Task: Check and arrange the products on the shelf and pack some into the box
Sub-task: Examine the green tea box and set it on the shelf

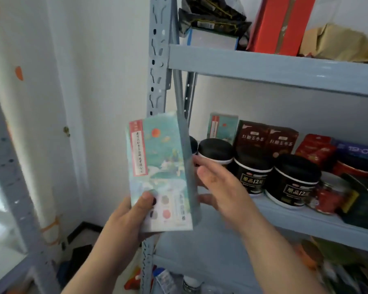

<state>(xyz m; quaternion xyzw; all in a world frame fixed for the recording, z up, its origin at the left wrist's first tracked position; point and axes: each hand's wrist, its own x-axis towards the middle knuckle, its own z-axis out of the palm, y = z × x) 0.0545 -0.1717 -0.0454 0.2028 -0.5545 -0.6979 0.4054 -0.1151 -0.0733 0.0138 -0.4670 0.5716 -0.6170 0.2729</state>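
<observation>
A tall teal box (161, 166) with a red label strip and an orange sun is held upright in front of the grey metal shelf (274, 66). My left hand (134, 217) grips its lower left corner, thumb on the front. My right hand (219, 187) touches the box's right edge with fingers spread behind it. A matching teal box (222, 127) stands at the back left of the middle shelf. No packing box is in view.
The middle shelf holds black-lidded tubs (293, 183), dark red cartons (265, 139), red packets (314, 149) and a glass jar (329, 194). The top shelf carries black pouches (212, 15) and a red box (280, 24). A second rack (15, 187) stands at the left.
</observation>
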